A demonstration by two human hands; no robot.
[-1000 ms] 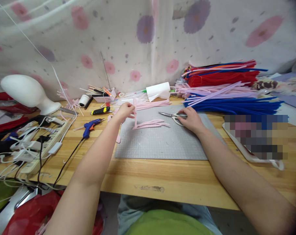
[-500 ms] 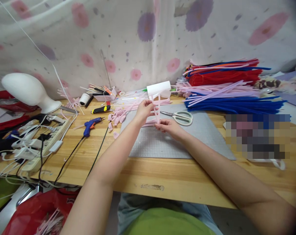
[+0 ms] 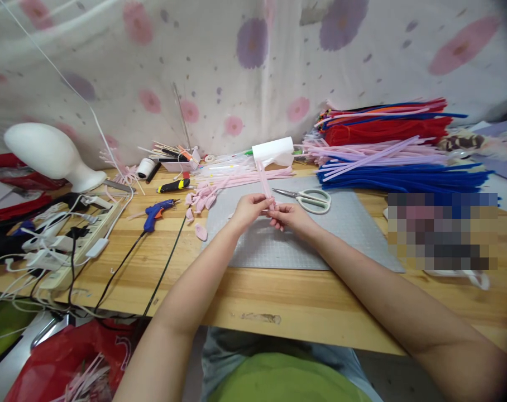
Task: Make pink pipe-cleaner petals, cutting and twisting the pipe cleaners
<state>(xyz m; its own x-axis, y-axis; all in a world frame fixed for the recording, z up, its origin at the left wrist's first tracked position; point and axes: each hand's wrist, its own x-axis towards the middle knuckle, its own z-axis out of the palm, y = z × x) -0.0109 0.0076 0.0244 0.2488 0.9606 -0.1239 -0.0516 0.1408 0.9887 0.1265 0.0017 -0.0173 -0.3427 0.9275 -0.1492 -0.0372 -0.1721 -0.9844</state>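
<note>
Pink pipe cleaners (image 3: 263, 178) stand up from between my two hands, their strands close together and leaning slightly left at the top. My left hand (image 3: 253, 211) is closed, pinching them near their lower end. Against it, my right hand (image 3: 292, 218) is closed too, with thumb and finger on the same lower end. Exactly how the strands join there is hidden by my fingers. Both hands are above the grey cutting mat (image 3: 287, 251). Scissors (image 3: 310, 200) with pale handles lie on the mat just beyond my right hand.
Folded pink pieces (image 3: 203, 196) lie left of the mat, near a blue glue gun (image 3: 156, 213) and a yellow-black cutter (image 3: 173, 186). Bundled blue pipe cleaners (image 3: 404, 178) are stacked at back right. A power strip (image 3: 84, 240) with cables and a white foam head (image 3: 44, 151) occupy the left.
My left hand has come down from the upper part of the pink pipe cleaners to meet my right hand at their lower end. The strands, spread apart before, are now closer together.
</note>
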